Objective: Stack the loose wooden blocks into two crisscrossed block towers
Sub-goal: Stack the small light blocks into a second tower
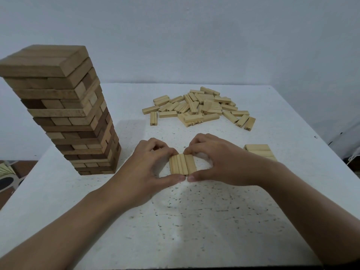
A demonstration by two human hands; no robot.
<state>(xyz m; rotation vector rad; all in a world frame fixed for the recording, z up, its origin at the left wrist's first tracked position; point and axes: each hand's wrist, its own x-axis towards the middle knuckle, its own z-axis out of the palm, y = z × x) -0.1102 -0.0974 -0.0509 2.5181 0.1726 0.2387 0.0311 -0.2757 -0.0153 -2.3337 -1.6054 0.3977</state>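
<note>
Your left hand (150, 168) and right hand (218, 162) both pinch a short row of pale blocks (182, 164) lying side by side on the white table (194, 221), with thumbs against its near ends and curled fingers at its far ends. The loose pile of pale blocks (198, 108) lies beyond it, well apart. A small set of blocks (260, 151) sits just past your right hand. The tall darker tower (64, 114) stands upright at the left.

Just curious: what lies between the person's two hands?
In the head view, a row of pale blocks lies side by side on the table, pinched between left hand and right hand.
</note>
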